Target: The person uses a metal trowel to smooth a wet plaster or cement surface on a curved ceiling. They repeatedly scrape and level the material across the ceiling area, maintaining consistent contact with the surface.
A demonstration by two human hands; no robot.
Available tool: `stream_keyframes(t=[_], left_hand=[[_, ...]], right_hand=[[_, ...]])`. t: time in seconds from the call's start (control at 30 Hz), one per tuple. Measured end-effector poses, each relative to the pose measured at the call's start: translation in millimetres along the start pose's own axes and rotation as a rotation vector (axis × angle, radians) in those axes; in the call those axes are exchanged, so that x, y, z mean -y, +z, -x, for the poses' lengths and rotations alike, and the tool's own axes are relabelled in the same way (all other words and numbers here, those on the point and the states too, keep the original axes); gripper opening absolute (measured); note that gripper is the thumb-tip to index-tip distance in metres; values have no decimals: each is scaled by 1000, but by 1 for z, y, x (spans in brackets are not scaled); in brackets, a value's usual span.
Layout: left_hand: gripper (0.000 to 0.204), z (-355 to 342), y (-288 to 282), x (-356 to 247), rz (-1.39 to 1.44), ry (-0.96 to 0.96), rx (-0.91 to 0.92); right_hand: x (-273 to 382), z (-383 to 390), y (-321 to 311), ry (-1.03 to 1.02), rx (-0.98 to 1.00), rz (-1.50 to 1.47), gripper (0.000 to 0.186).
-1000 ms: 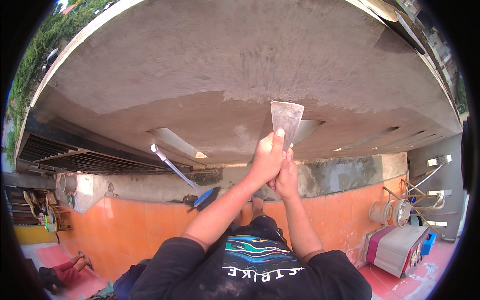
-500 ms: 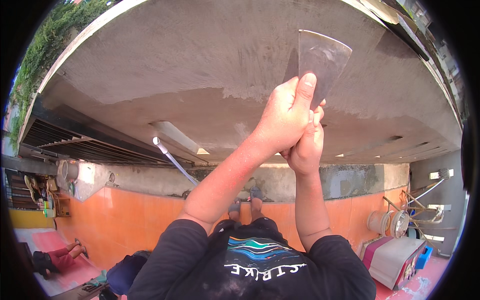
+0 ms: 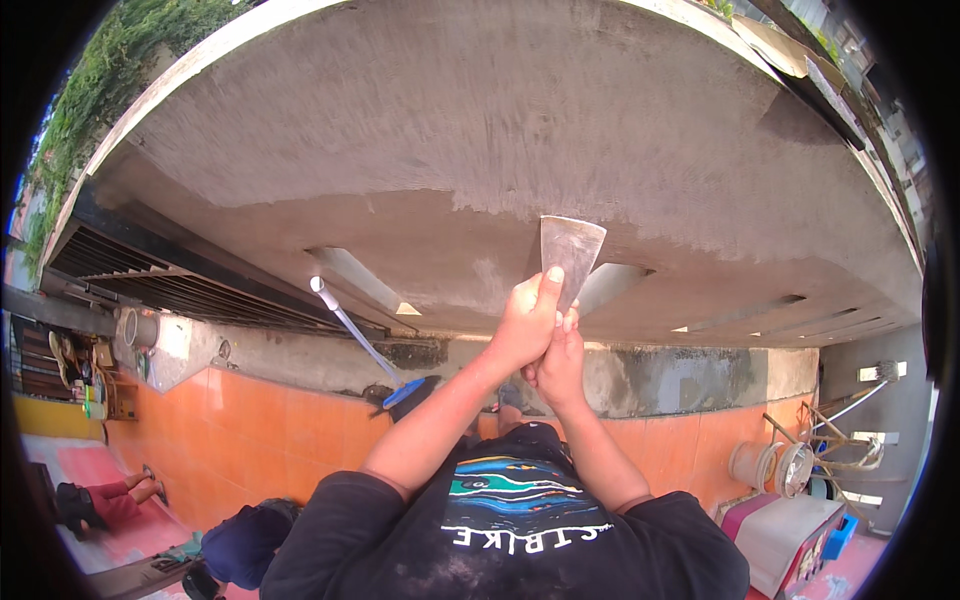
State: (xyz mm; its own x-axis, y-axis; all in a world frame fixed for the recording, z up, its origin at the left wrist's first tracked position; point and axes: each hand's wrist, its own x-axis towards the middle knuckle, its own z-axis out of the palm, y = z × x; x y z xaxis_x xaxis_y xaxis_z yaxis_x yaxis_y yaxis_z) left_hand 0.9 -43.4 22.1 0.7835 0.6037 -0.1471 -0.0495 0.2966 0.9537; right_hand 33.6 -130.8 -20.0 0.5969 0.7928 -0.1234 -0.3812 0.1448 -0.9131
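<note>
A wide, flared metal scraper [image 3: 574, 246] points away from me, its broad edge at or close to the grey wall [image 3: 440, 120]; I cannot tell whether it touches. My left hand [image 3: 527, 318] is closed round its lower end, with the thumb laid along the blade. Just below and to the right, my right hand [image 3: 560, 365] is closed against the left one, fingers wrapped at the handle end. The two hands hide the handle. On the wall, a rougher, lighter grey area above meets a smoother, browner band below.
A broom [image 3: 360, 342] with a blue head leans against the wall at left, near a dark slatted grille [image 3: 150, 275]. Slots pierce the lower wall. Buckets [image 3: 795, 468] and a box [image 3: 785, 545] stand right on the orange tiled floor [image 3: 270, 430]. People are at lower left.
Both hands have brought the scraper down the wall, toward me and slightly left. The broom's blue head and a wall slot behind the blade have come into sight.
</note>
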Motion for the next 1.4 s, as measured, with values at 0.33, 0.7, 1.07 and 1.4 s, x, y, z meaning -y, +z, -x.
stream_keyframes(t=[0.33,0.7,1.07,1.4], left_hand=[[52,-2,34,-84,1,355,85],[52,-5,0,12,-10,33,6],[55,-20,29,-109,31,460,122],[40,14,5,2,99,-10,27]], right_hand=[[78,-12,2,-298,179,53,48],[-1,3,-9,40,18,-37,29],[111,-38,20,-324,216,13,39],[12,10,-4,40,63,-17,26]])
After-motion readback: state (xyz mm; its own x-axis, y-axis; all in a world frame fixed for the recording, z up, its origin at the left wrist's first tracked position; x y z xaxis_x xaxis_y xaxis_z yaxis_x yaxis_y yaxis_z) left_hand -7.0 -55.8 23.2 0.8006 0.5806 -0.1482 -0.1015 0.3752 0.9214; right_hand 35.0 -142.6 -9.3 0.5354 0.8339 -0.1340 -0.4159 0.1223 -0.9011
